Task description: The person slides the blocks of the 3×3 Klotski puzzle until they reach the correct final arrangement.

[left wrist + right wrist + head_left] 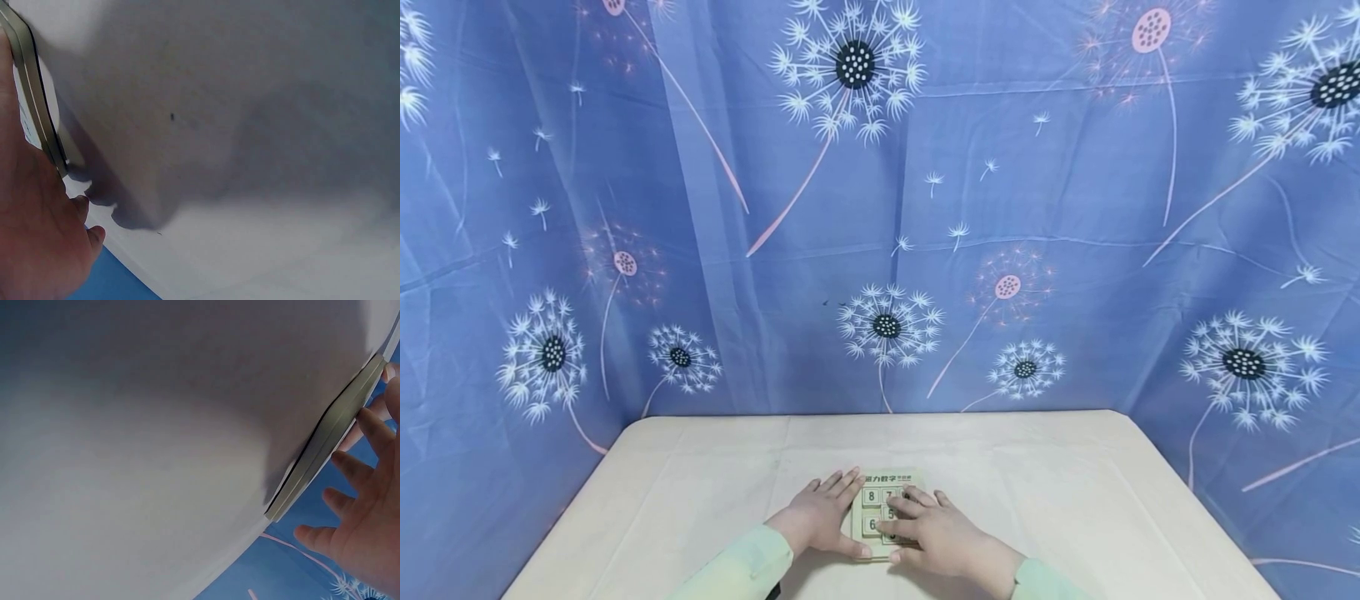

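A pale green number sliding puzzle lies flat near the table's front edge in the head view. Its tiles show 8, 7, 6 and 5; other tiles are partly covered by fingers. My left hand rests along the puzzle's left side, fingers straight, with the thumb at the lower left corner. Spread over the tiles from the right is my right hand, its fingertips touching the middle and right of the board. The left wrist view shows the puzzle's side edge against the left hand. In the right wrist view, fingers reach over the puzzle's edge.
A pale cloth covers the table. Blue curtains printed with dandelions stand behind it and on both sides. A small dark object shows beneath the left sleeve.
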The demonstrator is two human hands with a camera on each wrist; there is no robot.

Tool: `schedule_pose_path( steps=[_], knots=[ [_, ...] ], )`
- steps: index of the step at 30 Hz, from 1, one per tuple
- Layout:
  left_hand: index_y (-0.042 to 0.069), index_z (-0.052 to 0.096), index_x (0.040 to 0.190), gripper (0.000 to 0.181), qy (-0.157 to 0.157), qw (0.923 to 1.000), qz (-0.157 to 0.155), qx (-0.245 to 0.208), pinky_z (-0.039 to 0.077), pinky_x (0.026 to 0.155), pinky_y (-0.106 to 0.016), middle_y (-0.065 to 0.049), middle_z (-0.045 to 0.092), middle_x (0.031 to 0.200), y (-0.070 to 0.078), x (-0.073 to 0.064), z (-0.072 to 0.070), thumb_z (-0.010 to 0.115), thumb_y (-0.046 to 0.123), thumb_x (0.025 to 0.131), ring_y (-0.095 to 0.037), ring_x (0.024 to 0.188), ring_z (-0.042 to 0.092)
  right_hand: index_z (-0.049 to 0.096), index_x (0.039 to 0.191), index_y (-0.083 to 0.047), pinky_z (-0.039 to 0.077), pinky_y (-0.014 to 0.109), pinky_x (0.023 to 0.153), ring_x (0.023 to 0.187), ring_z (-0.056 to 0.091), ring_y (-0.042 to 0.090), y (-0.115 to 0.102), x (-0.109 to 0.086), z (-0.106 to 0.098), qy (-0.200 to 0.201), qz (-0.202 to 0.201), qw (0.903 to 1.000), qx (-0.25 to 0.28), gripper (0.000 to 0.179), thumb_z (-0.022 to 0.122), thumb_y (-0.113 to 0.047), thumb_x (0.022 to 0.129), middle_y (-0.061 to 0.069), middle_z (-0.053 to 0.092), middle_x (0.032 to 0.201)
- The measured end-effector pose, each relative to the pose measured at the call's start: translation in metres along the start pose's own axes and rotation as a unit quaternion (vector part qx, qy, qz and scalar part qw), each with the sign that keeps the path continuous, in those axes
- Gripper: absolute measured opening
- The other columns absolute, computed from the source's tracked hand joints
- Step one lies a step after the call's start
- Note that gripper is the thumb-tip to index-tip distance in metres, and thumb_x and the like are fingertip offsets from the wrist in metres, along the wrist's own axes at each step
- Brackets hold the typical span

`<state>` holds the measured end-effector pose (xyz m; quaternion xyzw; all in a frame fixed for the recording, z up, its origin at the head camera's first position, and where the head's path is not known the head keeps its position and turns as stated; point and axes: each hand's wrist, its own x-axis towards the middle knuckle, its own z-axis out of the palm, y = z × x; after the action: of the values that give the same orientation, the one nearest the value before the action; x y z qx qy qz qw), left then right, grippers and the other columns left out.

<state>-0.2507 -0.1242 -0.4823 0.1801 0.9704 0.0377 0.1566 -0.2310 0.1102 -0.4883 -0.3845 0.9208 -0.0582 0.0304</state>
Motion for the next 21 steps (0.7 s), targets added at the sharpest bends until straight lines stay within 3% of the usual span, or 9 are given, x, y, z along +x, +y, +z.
schedule_pose_path(
  steps=[21],
  knots=[
    [0.015, 0.031, 0.161, 0.111, 0.006, 1.0000, 0.001, -0.004, 0.029, 0.130, -0.051, -0.001, 0.027, 0.172, 0.0007, -0.0004, 0.0013, 0.073, 0.075, 0.077, -0.028, 0.159, 0.029, 0.061, 0.141, -0.041, 0.044, 0.071, 0.111, 0.150, 0.043, 0.037, -0.0021, -0.0048, 0.0001, 0.000, -0.002, 1.0000, -0.007, 0.051, 0.057, -0.063, 0.095, -0.001, 0.052, 0.158]
  ],
)
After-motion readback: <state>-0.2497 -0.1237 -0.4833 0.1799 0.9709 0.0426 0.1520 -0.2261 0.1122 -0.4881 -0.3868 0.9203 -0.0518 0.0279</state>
